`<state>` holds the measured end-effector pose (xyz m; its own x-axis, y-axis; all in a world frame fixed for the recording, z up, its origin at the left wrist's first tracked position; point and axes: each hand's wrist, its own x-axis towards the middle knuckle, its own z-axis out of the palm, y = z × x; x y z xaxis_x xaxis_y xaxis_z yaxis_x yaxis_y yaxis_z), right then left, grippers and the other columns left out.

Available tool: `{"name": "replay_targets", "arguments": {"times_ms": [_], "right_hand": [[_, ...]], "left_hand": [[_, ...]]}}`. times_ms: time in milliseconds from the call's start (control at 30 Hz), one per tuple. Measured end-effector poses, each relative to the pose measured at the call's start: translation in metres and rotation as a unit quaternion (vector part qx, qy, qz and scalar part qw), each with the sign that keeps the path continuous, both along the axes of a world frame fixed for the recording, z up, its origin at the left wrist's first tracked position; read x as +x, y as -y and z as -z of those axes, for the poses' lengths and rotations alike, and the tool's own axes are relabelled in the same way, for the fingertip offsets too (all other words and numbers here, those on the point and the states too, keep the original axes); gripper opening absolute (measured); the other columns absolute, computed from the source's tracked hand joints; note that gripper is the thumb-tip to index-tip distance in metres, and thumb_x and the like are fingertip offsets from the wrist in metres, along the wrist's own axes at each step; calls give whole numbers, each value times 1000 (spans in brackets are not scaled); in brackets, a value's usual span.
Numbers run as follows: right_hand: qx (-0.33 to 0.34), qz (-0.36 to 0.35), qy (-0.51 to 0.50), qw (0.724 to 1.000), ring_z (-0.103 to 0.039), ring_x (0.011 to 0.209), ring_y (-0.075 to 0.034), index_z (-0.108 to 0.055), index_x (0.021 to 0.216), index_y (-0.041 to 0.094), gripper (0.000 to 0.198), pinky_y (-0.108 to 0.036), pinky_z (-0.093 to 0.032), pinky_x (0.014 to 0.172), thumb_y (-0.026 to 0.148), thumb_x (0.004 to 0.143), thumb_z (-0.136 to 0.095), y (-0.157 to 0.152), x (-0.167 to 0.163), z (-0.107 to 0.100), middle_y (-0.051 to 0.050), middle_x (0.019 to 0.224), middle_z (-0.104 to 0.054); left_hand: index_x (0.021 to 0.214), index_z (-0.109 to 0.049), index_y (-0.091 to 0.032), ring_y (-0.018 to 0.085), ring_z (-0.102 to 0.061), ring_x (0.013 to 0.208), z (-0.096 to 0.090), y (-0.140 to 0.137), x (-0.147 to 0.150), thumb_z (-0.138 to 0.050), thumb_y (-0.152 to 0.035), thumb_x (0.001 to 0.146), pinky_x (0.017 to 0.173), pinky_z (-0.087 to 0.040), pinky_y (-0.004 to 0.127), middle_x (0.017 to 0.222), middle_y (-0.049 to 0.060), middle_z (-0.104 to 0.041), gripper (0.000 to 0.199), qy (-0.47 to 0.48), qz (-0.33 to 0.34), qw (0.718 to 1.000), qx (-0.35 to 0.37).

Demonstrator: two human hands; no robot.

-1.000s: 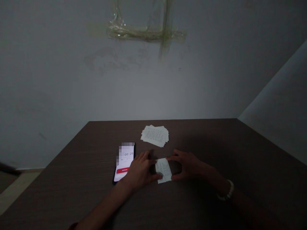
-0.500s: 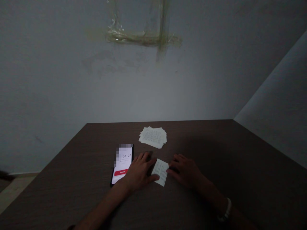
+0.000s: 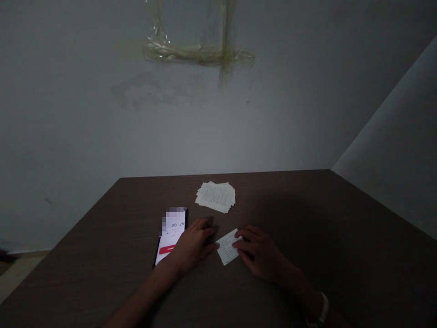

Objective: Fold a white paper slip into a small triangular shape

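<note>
- Paper card (image 3: pixel 226 249), white with lines of dark print: located between the two hands, near the middle of the table's near part, turned at an angle to the table edges. Print is too small to read.
- Right hand (image 3: pixel 258 250): fingers loosely bent and slightly spread, fingertips on the right-hand part of the card, covering its right corner. Whether the card is pinched or only pressed cannot be told.
- Left hand (image 3: pixel 195 242): half-curled, palm down, with a gap between thumb and forefinger; nothing visible is held. The thumb tip is at the card's left corner; contact cannot be confirmed.
- Bracelet (image 3: pixel 322 310), pale: worn on the right wrist.
- Phone (image 3: pixel 173 232): screen up, just beside the left hand, whose wrist side overlaps its lower right part in view. The display reads 00:26 above a red button; its upper left area is pixelated.
- Paper stack (image 3: pixel 215 197): beyond both hands, well apart from the card, composed of overlapping printed sheets with uneven edges.
- Table (image 3: pixel 136 205): dark brown with a fine grain; supports all the above papers and the phone.
- Wall (image 3: pixel 218 132): grey, behind the far table edge.
- Tape (image 3: pixel 191 55): yellowish, glossy strips fixed high on the wall.
</note>
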<state>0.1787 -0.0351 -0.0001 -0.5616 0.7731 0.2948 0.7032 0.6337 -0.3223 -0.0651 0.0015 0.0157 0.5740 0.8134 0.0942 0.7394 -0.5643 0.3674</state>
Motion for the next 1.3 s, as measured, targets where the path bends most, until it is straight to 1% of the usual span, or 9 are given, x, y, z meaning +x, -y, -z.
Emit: {"name": "replay_targets", "arguments": {"times_ms": [167, 333, 467, 600, 667, 733, 867, 1067, 1300], "right_hand": [[-6, 22, 3, 1000, -51, 99, -22, -66, 100, 24, 17, -37, -42, 88, 20, 86, -57, 1, 0, 0, -5, 108, -61], [-5, 38, 6, 999, -50, 98, -21, -66, 101, 25, 16, -37, -42, 88, 24, 88, -56, 0, -1, 3, -5, 106, -60], [-4, 40, 7, 999, -50, 97, -21, -66, 100, 25, 15, -35, -42, 87, 24, 89, -56, 1, -2, 1, -4, 105, -60], [7, 43, 18, 999, -50, 98, -22, -65, 101, 23, 16, -36, -43, 86, 22, 88, -56, 3, -3, 0, -5, 105, -60], [17, 27, 26, 999, -50, 96, -22, -65, 103, 23, 18, -36, -43, 84, 18, 88, -56, 4, -3, 1, -5, 105, -59], [24, -9, 28, 999, -50, 96, -21, -64, 105, 24, 25, -35, -43, 83, 12, 85, -55, 4, -2, 3, -5, 106, -59], [17, -65, 38, 997, -49, 102, -21, -64, 110, 29, 37, -35, -41, 88, 7, 81, -56, 4, -3, 5, -3, 112, -57], [3, -88, 73, 993, -50, 101, -22, -63, 114, 30, 38, -37, -40, 87, 12, 81, -58, 3, -5, 2, -3, 113, -57], [16, -89, 78, 993, -50, 99, -21, -64, 113, 28, 34, -36, -40, 84, 12, 84, -55, 2, -6, 2, -4, 112, -58]], "left_hand": [[96, -68, -19, 24, -54, 101, -5, 7, 10, -54, -21, 88, 87, -48, 36, 105, 9, -59, 16, -8, 6, 1000, 28], [93, -67, -19, 22, -56, 95, -5, 13, 15, -47, -22, 93, 84, -47, 36, 105, 8, -60, 20, -2, 74, 997, 36], [100, -68, -20, 25, -54, 103, -2, 11, 13, -56, -28, 91, 88, -45, 40, 113, 8, -60, 17, -4, 74, 997, 37], [105, -68, -23, 29, -51, 111, 0, 10, 11, -64, -33, 86, 93, -43, 46, 120, 7, -58, 22, -18, 75, 996, 42], [107, -68, -23, 30, -50, 113, 0, 10, 11, -65, -33, 85, 93, -42, 47, 121, 7, -58, 24, -25, 67, 996, 45], [108, -68, -24, 30, -49, 113, 0, 10, 11, -66, -34, 84, 93, -43, 47, 121, 8, -57, 27, -27, 57, 997, 44], [109, -69, -25, 30, -50, 111, 2, 9, 10, -69, -36, 82, 91, -44, 47, 119, 8, -56, 30, -19, 46, 998, 41], [113, -67, -27, 29, -51, 108, 4, 7, 5, -70, -37, 80, 89, -44, 45, 117, 7, -55, 35, -11, 42, 998, 40], [113, -66, -26, 29, -50, 111, 2, 6, 4, -72, -36, 78, 91, -43, 44, 119, 7, -55, 37, -9, 39, 998, 38]]}}
